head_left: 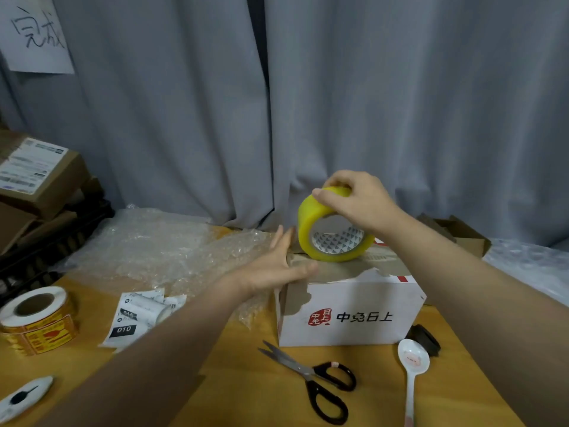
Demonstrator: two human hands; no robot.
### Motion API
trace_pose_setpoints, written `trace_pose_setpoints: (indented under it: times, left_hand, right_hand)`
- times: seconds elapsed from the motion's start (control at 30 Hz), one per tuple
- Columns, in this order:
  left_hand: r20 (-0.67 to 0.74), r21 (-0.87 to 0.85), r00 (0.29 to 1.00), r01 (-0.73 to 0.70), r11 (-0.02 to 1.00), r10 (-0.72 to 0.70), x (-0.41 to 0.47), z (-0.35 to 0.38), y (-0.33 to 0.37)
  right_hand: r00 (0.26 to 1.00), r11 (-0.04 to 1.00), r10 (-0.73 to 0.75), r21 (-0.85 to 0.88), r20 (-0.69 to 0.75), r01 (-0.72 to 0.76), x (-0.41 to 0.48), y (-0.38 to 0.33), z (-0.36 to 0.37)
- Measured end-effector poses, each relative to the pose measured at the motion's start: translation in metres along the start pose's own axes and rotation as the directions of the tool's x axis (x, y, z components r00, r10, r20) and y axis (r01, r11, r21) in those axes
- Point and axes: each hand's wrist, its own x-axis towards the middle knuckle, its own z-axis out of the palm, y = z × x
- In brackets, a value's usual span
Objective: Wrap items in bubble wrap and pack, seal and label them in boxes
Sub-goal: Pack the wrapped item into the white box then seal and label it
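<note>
The right hand point(354, 201) grips the top of a yellow tape roll point(308, 232), with its fingers and thumb curled over the rim. The roll stands on edge on top of a white box point(354, 318), directly beneath that hand. The left hand point(277, 266) is open. Its fingers are straight against the box's upper left edge and its thumb lies across the top, just beside the roll. The box sits on the table point(246, 389) under both hands. It has a red seal and dark characters printed on the side facing the person. Part of its white surface is torn away along the top, showing brown cardboard.

A crumpled sheet of bubble wrap point(154, 248) is spread on the table beyond and to the left of the left hand. Below the left forearm lies a small pile of printed labels point(135, 318). Further left of them stands a roll of yellow stickers point(34, 315). Nearer the person than the box, between the two forearms, lie black-handled scissors point(311, 377) with the blades apart. Beside the right forearm is a white spoon point(412, 362), and a small dark object point(426, 339) sits just behind its bowl. Far left of the left hand are stacked cardboard boxes point(40, 180). A grey curtain point(400, 103) hangs behind everything.
</note>
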Motion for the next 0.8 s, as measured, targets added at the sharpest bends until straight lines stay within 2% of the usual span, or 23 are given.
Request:
trace_pose_setpoints:
  times: [0.07, 0.13, 0.2, 0.33, 0.43, 0.53, 0.67, 0.8]
  left_hand:
    - [0.135, 0.189, 0.99, 0.016, 0.982, -0.042, 0.005, -0.015, 0.001]
    - [0.149, 0.245, 0.985, 0.044, 0.969, -0.082, 0.012, -0.021, -0.003]
    - [0.122, 0.282, 0.991, 0.022, 0.959, -0.059, 0.017, -0.021, -0.006]
    - [0.097, 0.349, 0.995, -0.036, 0.937, 0.002, 0.019, -0.025, 0.0]
    - [0.075, 0.37, 0.994, -0.106, 0.923, 0.084, 0.016, -0.027, 0.004]
    - [0.063, 0.411, 0.992, -0.123, 0.903, 0.107, 0.013, -0.037, -0.003]
    - [0.101, 0.429, 0.995, -0.065, 0.901, 0.023, 0.009, -0.049, -0.011]
    - [0.122, 0.437, 0.991, -0.008, 0.899, -0.05, 0.005, -0.045, -0.005]
  right_hand:
    - [0.999, 0.985, 0.054, 0.162, 0.007, -0.054, -0.012, 0.019, -0.002]
    - [0.991, 0.948, 0.072, 0.301, 0.114, -0.104, -0.028, 0.037, -0.005]
    - [0.986, 0.945, 0.06, 0.31, 0.157, -0.107, -0.037, 0.05, -0.003]
    - [0.987, 0.917, 0.161, 0.365, 0.024, -0.158, -0.035, 0.055, 0.013]
    - [0.976, 0.857, 0.215, 0.473, 0.034, -0.205, -0.039, 0.054, 0.022]
    - [0.99, 0.917, 0.142, 0.374, 0.008, -0.135, -0.036, 0.046, 0.018]
    - [0.998, 0.987, 0.029, 0.157, 0.047, -0.036, -0.023, 0.043, 0.007]
    - [0.987, 0.974, 0.117, 0.206, -0.114, -0.092, -0.029, 0.068, -0.023]
